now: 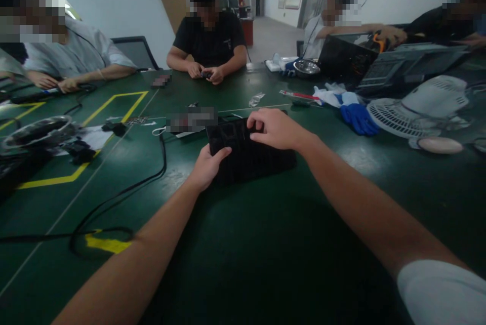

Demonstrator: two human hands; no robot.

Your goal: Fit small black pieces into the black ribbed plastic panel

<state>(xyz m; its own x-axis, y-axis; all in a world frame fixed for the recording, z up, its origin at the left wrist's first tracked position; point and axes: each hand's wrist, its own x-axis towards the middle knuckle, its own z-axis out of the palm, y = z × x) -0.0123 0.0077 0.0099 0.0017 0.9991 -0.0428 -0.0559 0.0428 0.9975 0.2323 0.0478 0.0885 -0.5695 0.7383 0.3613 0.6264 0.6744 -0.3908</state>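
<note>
Both hands are busy with one black case (258,163). Its left edge is in the grip of the left hand (207,168), thumb flat on the face, the other fingers out of sight. Over its far edge bends the right hand (273,130), fingers curled; from here I can't tell whether thumb and fingertips pinch anything.

Green table (266,244) spreads all around the case. A white fan (417,107) lies well to the case's right. The case itself sits tilted in front of the wearer; whether its near edge rests on the tabletop, I can't tell. A blue glove (359,115) lies between case and fan, a black cable (163,155) curves off to the case's left, and a clear wrapper (256,99) lies just beyond it.

To my eye, careful handling wants the left thumb firm, so the case can't twist when the right fingers press. Bracing the near edge on the table would help, and the right wrist should stay loose, off the dark face.
</note>
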